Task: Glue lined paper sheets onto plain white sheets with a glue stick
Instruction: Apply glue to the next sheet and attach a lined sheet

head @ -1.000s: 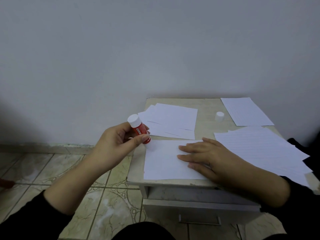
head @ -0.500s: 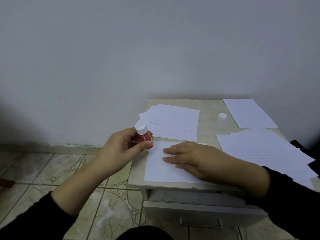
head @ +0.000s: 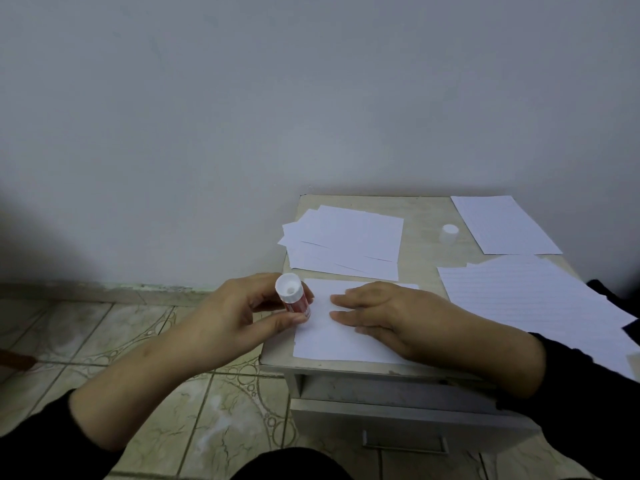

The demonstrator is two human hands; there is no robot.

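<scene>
My left hand [head: 239,313] grips a red glue stick [head: 293,297] between thumb and fingers, its white base turned toward me and its tip down at the left edge of a plain white sheet [head: 322,341]. That sheet lies at the front of the small table [head: 422,216]. My right hand [head: 388,315] rests flat on the sheet with straight fingers. A pile of lined sheets [head: 530,292] lies to the right. A stack of plain white sheets [head: 349,237] sits behind. The glue stick's white cap [head: 450,233] stands at the back.
One more sheet [head: 502,225] lies at the table's back right corner by the wall. A drawer [head: 398,410] with a metal handle is under the tabletop. Patterned floor tiles [head: 138,341] spread to the left of the table.
My left hand has brought the glue stick down and right, tipping it until its tip meets the sheet's left edge. My right hand has slid left across the sheet.
</scene>
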